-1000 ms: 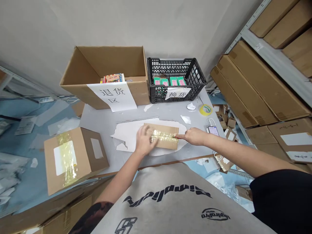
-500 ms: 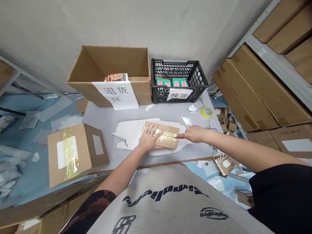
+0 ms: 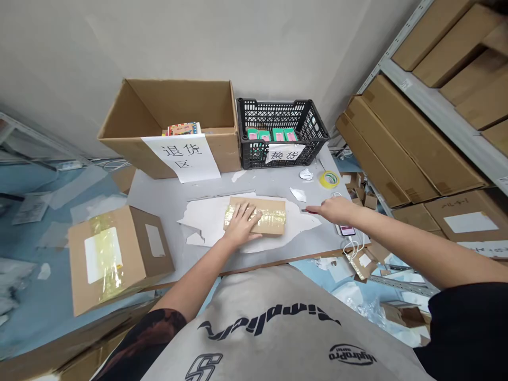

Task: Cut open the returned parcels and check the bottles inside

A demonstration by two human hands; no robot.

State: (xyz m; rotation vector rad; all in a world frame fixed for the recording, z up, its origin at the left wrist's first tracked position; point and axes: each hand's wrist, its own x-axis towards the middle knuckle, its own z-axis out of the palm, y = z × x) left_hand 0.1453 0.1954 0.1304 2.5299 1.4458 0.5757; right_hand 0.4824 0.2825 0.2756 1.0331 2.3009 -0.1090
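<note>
My left hand (image 3: 240, 225) lies flat on a flat cardboard package (image 3: 273, 216), pressing its left end. A band of clear packing tape (image 3: 254, 215) runs lengthwise across the package. Under it is a torn white paper sheet (image 3: 206, 227) on the grey table (image 3: 159, 203). My right hand (image 3: 336, 210) is to the right of the package, apart from it, pinching a small red-tipped cutter (image 3: 307, 210). Its blade is too small to make out.
A taped carton (image 3: 109, 259) sits at the table's left. Behind stand an open labelled cardboard box (image 3: 170, 108) and a black plastic crate (image 3: 281, 153) of green-and-pink packs. A tape roll (image 3: 329, 179) and a phone (image 3: 347, 230) lie right; shelved cartons fill the right.
My right hand has drawn rightward, away from the package, with the cutter. My left hand stays on the package, and the whole view has shifted slightly.
</note>
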